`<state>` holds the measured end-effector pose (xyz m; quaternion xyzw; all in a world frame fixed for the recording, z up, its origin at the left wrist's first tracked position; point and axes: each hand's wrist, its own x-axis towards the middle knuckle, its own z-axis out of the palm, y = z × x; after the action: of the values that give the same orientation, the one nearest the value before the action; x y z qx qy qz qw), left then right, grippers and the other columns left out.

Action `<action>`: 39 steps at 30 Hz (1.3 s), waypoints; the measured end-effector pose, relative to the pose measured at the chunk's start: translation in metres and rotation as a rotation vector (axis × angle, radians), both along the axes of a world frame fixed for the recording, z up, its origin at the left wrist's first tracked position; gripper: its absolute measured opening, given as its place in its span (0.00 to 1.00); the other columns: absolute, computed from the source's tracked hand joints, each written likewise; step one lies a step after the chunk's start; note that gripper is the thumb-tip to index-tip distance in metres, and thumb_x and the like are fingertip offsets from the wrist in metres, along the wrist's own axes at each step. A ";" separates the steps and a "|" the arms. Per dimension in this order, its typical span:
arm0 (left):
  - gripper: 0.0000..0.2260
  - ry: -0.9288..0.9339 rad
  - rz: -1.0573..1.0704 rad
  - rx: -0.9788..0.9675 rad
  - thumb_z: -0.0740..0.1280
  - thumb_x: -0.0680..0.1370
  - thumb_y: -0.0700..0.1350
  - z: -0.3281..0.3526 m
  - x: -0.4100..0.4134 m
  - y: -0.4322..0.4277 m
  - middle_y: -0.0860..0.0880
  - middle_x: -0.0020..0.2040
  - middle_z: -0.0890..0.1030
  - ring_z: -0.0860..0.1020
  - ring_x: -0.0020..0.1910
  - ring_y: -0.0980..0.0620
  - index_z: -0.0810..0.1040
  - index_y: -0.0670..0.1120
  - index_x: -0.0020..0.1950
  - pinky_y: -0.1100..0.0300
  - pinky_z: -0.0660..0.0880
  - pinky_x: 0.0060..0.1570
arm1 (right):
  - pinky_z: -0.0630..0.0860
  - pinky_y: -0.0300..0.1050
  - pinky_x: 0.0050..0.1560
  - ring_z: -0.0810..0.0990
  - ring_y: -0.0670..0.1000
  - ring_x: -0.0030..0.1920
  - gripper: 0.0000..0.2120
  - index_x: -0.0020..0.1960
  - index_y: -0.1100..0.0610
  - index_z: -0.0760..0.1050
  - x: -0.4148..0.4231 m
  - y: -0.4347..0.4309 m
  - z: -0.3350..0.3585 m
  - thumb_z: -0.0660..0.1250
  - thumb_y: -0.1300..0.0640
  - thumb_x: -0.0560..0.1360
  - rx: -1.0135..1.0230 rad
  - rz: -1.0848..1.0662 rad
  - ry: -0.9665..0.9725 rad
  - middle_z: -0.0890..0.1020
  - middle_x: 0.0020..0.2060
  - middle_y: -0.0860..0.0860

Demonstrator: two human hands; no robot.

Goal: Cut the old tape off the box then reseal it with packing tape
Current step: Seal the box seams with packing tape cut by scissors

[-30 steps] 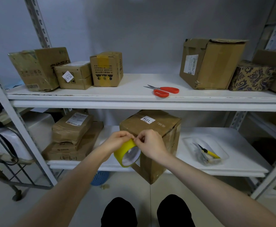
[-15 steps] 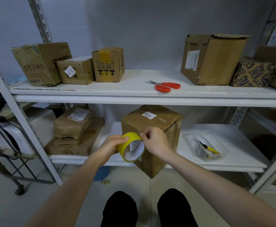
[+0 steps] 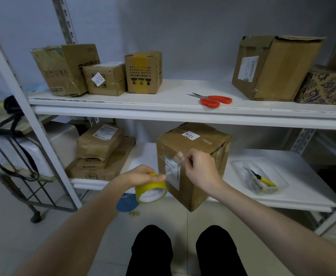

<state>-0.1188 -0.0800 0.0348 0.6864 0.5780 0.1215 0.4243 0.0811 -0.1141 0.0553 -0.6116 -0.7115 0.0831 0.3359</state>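
Yellow-cored packing tape (image 3: 152, 185) is no longer shared by two hands working at the same spot. Half a second ago the right fingers were picking at the roll's edge while the left hand cupped it. Now the right hand (image 3: 202, 168) has drawn up and away to the right, pinching the free end, and a clear strip (image 3: 172, 170) stretches between it and the roll. The left hand (image 3: 141, 175) grips the roll from above, thumb on its rim, and has lowered it so the hollow core faces the camera.

I judge from this that the end has been found and peeled, and that resealing is beginning. The strip is not yet stuck down. The box (image 3: 199, 144) stands at the front edge of the lower shelf (image 3: 302, 176), just behind both hands, one corner towards the person.

The strip is see-through, so its edges and length are hard to trace against the cardboard. The right fingertips are blurred behind it. Whether all the old tape is off the top seam cannot be told. The red scissors (image 3: 215, 100) lie apart on the upper shelf (image 3: 173, 104).
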 end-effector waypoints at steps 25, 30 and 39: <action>0.09 -0.025 0.356 0.222 0.77 0.66 0.50 0.023 0.067 0.053 0.50 0.40 0.83 0.80 0.46 0.50 0.83 0.46 0.38 0.51 0.79 0.53 | 0.69 0.40 0.39 0.77 0.50 0.39 0.09 0.42 0.56 0.80 0.042 0.085 0.023 0.68 0.52 0.77 -0.120 -0.186 -0.094 0.81 0.39 0.50; 0.09 0.031 0.343 0.192 0.77 0.66 0.50 0.019 0.071 0.055 0.47 0.42 0.83 0.81 0.46 0.48 0.80 0.48 0.34 0.50 0.79 0.53 | 0.73 0.42 0.37 0.80 0.54 0.40 0.10 0.40 0.56 0.79 0.044 0.090 0.017 0.68 0.51 0.75 -0.125 -0.194 -0.203 0.82 0.38 0.51; 0.15 0.198 0.330 0.263 0.75 0.68 0.53 0.017 0.074 0.049 0.48 0.50 0.79 0.78 0.54 0.47 0.77 0.47 0.46 0.55 0.75 0.51 | 0.70 0.45 0.36 0.77 0.54 0.43 0.21 0.46 0.56 0.71 0.046 0.088 0.037 0.70 0.39 0.71 -0.085 -0.241 -0.499 0.74 0.39 0.51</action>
<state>-0.0449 -0.0307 0.0521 0.6405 0.7004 0.1958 0.2469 0.1269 -0.0262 0.0921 -0.7070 -0.6901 -0.0810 0.1318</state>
